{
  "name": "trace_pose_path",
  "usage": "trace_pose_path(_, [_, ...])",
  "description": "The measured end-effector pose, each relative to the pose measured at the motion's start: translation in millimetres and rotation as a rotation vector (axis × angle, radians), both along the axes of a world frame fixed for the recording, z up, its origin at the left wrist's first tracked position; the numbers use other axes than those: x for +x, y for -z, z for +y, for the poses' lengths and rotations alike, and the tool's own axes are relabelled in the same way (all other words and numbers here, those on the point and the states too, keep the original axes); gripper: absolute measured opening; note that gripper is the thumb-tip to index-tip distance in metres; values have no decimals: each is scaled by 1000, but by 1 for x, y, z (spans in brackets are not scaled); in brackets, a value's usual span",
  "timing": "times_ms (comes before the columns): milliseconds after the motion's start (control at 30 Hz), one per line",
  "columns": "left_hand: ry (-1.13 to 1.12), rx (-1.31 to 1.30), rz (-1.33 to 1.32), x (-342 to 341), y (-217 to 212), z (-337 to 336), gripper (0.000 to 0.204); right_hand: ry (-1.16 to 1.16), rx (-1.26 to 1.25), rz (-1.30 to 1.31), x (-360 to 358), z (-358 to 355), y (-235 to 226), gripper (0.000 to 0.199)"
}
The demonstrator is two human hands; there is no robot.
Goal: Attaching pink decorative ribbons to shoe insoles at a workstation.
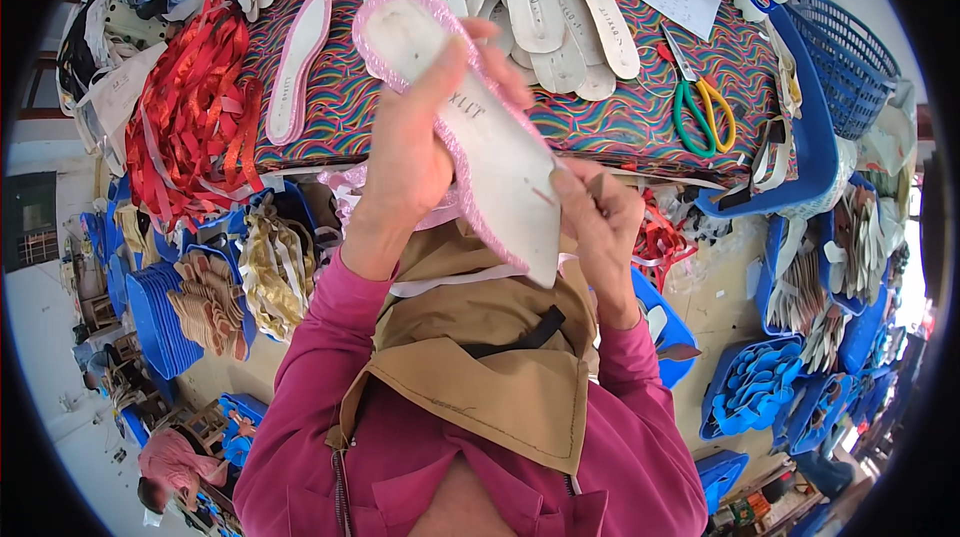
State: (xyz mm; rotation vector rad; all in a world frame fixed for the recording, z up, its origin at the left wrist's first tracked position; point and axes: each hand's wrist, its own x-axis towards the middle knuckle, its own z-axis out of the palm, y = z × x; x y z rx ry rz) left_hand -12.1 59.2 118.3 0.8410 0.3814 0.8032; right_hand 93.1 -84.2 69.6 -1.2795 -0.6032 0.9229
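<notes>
My left hand [405, 152] has its grip clamped around the white insole [470, 107], raised above the striped counter [640, 107], while my right hand [600, 222] pinches its heel end, where I judge the pink glitter trim [480, 209] nearly all laid.
</notes>
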Motion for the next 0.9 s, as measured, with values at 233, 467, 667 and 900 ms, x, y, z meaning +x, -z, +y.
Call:
trace_pose_path(233, [162, 41, 97, -9, 16, -11, 30, -48, 119, -72, 5, 5, 8, 17])
trace_pose_path(467, [62, -34, -96, -12, 23, 8, 29, -34, 150, -74, -6, -8, 17, 16])
trace_pose_path(667, [15, -73, -199, -14, 26, 5, 29, -141, 57, -6, 4, -3, 11, 15])
trace_pose_path(900, [174, -105, -123, -11, 10, -12, 32, -99, 89, -37, 9, 9, 3, 12])
